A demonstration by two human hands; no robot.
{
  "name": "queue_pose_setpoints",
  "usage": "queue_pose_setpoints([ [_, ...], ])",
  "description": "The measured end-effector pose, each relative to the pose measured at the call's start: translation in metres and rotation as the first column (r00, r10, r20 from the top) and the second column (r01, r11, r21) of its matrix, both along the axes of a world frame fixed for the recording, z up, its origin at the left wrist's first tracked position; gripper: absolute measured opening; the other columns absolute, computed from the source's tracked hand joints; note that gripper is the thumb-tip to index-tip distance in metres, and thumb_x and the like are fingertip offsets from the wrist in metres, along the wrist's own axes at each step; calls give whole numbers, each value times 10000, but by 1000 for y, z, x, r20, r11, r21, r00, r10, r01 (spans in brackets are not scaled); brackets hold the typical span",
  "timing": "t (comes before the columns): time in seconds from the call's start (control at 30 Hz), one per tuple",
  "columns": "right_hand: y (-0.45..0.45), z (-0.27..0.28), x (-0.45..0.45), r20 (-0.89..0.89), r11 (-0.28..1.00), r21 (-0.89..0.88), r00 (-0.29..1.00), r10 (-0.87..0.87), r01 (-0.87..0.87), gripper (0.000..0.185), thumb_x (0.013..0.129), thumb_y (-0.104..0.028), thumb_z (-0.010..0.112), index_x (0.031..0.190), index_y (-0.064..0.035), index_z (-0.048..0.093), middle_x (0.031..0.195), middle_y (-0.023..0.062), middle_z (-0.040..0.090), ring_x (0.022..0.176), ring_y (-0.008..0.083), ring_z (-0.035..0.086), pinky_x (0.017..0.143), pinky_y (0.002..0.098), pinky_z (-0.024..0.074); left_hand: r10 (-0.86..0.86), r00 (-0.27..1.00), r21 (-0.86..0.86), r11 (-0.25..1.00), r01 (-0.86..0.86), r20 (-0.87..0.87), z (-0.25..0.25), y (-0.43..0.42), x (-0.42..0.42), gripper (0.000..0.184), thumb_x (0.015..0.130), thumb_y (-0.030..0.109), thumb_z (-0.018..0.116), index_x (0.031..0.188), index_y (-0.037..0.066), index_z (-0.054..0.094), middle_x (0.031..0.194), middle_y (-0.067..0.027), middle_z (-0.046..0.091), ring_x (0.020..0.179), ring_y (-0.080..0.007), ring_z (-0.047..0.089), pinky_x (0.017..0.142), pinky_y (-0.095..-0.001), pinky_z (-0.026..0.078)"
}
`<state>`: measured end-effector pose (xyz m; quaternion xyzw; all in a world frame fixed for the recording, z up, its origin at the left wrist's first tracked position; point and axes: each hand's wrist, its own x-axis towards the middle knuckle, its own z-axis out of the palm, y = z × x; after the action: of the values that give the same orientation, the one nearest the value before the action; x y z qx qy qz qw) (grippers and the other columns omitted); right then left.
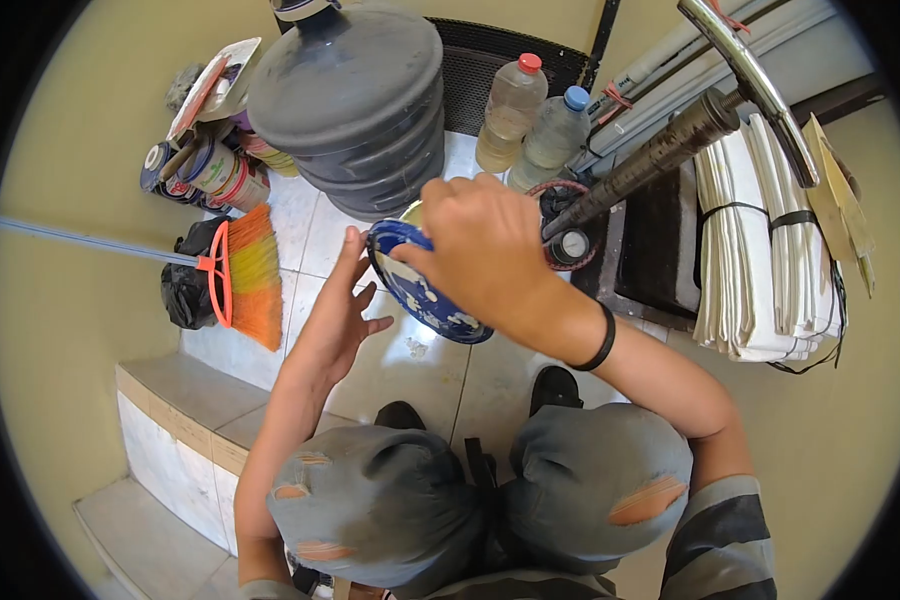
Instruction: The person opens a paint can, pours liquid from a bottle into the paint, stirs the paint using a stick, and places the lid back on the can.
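A round blue lid or shallow dish [425, 290], spotted with whitish patches, is tilted above the floor between my hands. My right hand [485, 255] grips it at its upper right, with the fingers curled over and the thumb on its face. Beside its left edge is my left hand [350, 300], fingers spread; whether a fingertip touches the rim is unclear. A pale yellowish round edge [412, 212] shows just behind my right hand, mostly hidden by it.
A big grey water jug [355, 110] stands ahead, with two capped bottles [535, 125] to its right. An orange broom [250, 275] and several cans [210, 170] are at left, above steps [185, 400]. A pump [660, 150] and white folded bundles [750, 250] are at right.
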<state>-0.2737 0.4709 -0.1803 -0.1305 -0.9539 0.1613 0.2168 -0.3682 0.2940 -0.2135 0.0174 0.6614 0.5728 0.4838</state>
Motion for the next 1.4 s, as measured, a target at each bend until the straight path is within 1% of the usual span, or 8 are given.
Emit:
queue_pose_setpoints([
  [0.13,-22,-1,-5,-24,999,38,999,27,-26,391,747,-324,931,874,-35,700,838,142,738,835,330,719,709,436,569,-4,992,65,998,-4,123,8,-7,-8,1121,982,842,532,1749,101,188,1741,-275,217,1628,-468,221,1111,-656,501],
  [0.23,-40,5,-4,20,990,122,997,74,-76,343,796,-288,879,936,-20,718,850,115,736,855,297,731,682,425,578,54,979,137,987,-82,199,37,1,-2,684,1079,640,580,1509,110,533,1377,-135,585,1296,-269,626,857,-418,658],
  [0.37,-67,10,7,57,979,111,984,168,-174,336,850,-311,823,985,-23,715,924,91,709,903,268,714,640,400,570,162,959,126,973,-195,232,25,-18,-11,349,1116,445,632,1245,129,702,1028,-25,734,971,-138,732,795,-341,629],
  [0.57,-66,10,12,-77,928,-2,925,372,-373,389,890,-382,811,1038,-34,718,929,75,655,891,269,694,641,395,563,262,952,113,953,-281,158,31,-34,-13,375,1106,413,663,1237,63,694,1112,-74,746,1006,-169,737,867,-344,615],
  [0.73,-10,8,7,-384,903,-324,912,146,-281,280,964,-262,810,1079,-13,757,983,152,766,816,313,726,725,404,577,392,913,104,909,-403,111,20,-63,-18,324,1122,339,647,1265,50,683,1126,-68,748,992,-151,747,838,-336,650],
  [0.77,2,17,10,-342,884,-412,937,75,-221,328,958,-345,811,1051,-37,748,928,164,731,812,376,719,722,470,562,367,924,114,919,-378,111,20,-67,-20,309,1124,320,645,1262,46,680,1125,-60,749,988,-143,750,833,-329,659],
  [1.03,40,12,57,-85,754,-655,988,-129,42,240,1001,-238,791,1091,-16,776,710,-25,469,665,61,418,588,268,335,323,931,62,939,-337,168,-26,-122,-57,286,1117,202,632,1323,5,620,1198,-92,753,994,-151,770,828,-318,682],
  [1.4,53,-4,93,-20,729,-666,974,-228,157,253,1046,-229,756,1138,7,763,760,-63,535,700,21,465,615,217,361,300,949,46,951,-305,98,-49,-151,-83,315,1119,165,607,1357,-37,643,1201,-104,768,1021,-172,779,869,-326,685],
])
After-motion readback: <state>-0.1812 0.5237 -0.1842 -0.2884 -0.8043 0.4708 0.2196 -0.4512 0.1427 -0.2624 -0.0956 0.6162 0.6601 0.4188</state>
